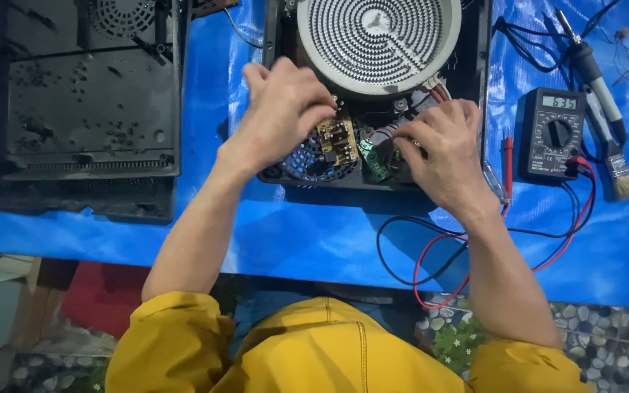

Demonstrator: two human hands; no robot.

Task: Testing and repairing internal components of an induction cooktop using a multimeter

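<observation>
I see the left hand point(282, 109) pinching the tan circuit board point(336, 142); the right hand point(442, 149), at three o'clock, curls over the green board point(374, 159), its grasp unclear.

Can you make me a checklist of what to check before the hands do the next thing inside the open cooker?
1. Left hand touching the yellow circuit board: ok.
2. Right hand at the small green board: ok, fingertips on it.
3. Cooker unplugged: cannot tell, no plug in view.
4. Multimeter on: ok, its screen shows digits.
5. Red probe out of the way: ok, lying on the blue sheet beside the cooker.
6. Soldering iron away from the hands: ok, right of the meter; hot or cold, cannot tell.
</observation>
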